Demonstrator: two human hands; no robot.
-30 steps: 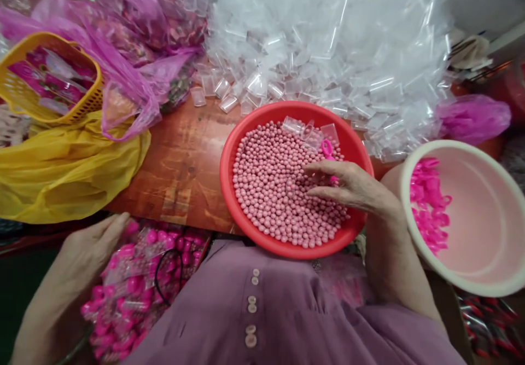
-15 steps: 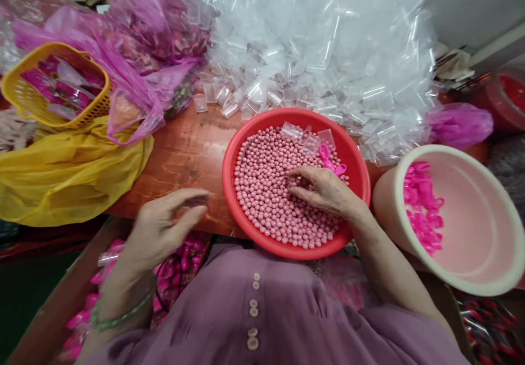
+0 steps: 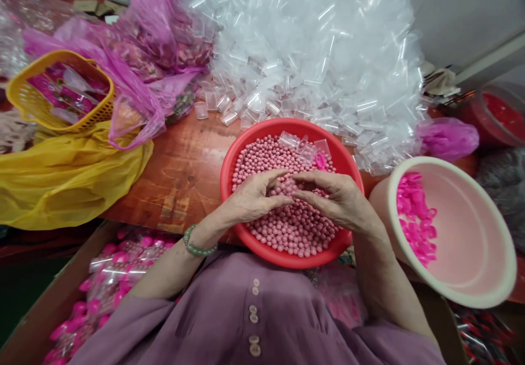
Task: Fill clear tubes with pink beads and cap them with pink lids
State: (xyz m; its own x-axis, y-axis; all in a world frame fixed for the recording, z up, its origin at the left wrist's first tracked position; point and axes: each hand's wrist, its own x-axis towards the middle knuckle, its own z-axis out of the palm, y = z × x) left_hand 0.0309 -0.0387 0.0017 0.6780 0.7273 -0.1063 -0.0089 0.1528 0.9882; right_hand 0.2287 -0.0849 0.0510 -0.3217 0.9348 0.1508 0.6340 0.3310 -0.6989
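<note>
A red basin [image 3: 229,162] full of small pink beads [image 3: 283,239] lies before me. Over the beads, my left hand [image 3: 256,195] has its thumb and fingers apart, with no object visible between them. Facing it, my right hand [image 3: 338,198] is likewise parted, fingertips close to those of the left. Whether beads sit behind its fingers is hidden. At the basin's far side, clear plastic cylinders [image 3: 289,140] rest on the beads. Beside them a bright pink plastic piece with a loop [image 3: 320,161] is partly covered by my right hand.
Clear plastic cylinders form a big heap [image 3: 311,53] behind the basin. On the right is a pale bucket [image 3: 471,233] with pink plastic pieces [image 3: 416,206]. A yellow basket [image 3: 24,99] and yellow bag [image 3: 74,179] lie left. Below, a box holds filled pink-capped tubes [image 3: 110,277].
My left hand has come from above the box on the left to over the basin, meeting the right hand. The right hand stays over the beads. The view has shifted slightly.
</note>
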